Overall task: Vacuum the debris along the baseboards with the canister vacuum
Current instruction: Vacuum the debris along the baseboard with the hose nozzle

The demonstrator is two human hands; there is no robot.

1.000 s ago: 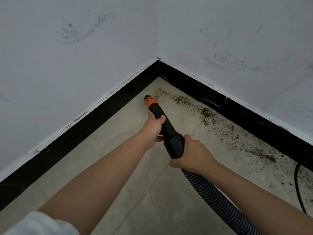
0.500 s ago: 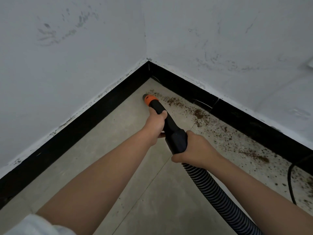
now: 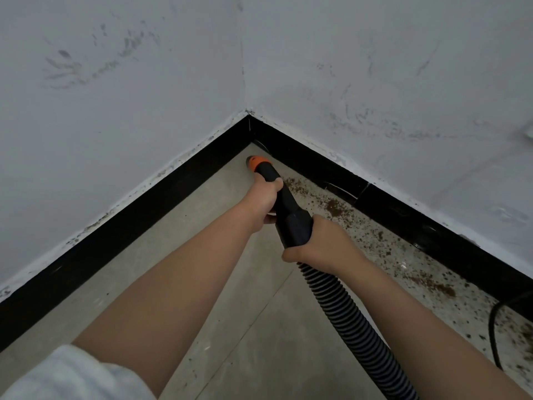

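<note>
So both hands are on the black plastic vacuum nozzle with the orange tip (image 3: 277, 194). The left hand (image 3: 264, 202) has its fingers wrapped round the narrow part, and the right hand (image 3: 320, 243) grips the fat cuff where the ribbed grey hose (image 3: 346, 319) joins.

The tip sits on the pale tiled floor (image 3: 178, 241) nearly in the corner, up at 12 o'clock. The brown crumbly debris (image 3: 334, 207) trails off toward 4 o'clock along the glossy black baseboard (image 3: 403, 215).

Main risk I'd guess: jamming the tip into the corner and scuffing the trim, or the hose dragging through the crumbs and spreading them. There's also a thin black cable (image 3: 493, 324) at 4 o'clock that could snag.

Walls box it in ahead; open floor is back toward 7 o'clock.
</note>
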